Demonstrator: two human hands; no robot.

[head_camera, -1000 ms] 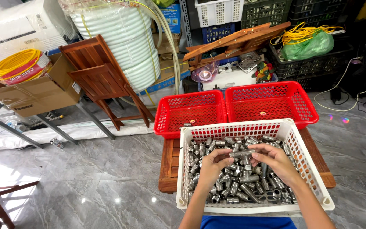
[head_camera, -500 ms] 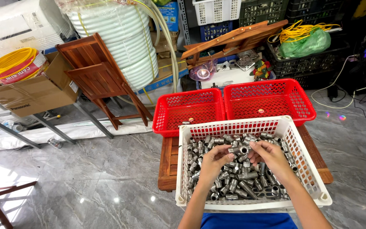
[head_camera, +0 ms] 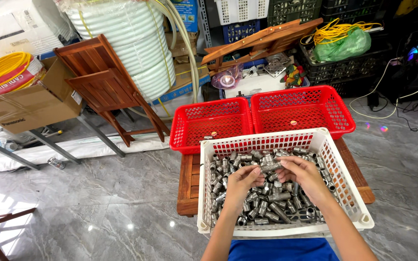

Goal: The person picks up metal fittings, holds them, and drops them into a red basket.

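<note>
My left hand and right hand both pinch one short, dull-grey metal pipe fitting — threaded, slightly scuffed — just above the heap of like fittings in the white basket.

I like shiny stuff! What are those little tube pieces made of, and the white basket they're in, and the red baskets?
Little tube pieces: probably metal, grey with dull glints. White basket: looks like plastic, matte moulded lattice walls. Red baskets: likely the same plastic, glossier. The right hand holds one piece; the left hand is beside it.
</note>
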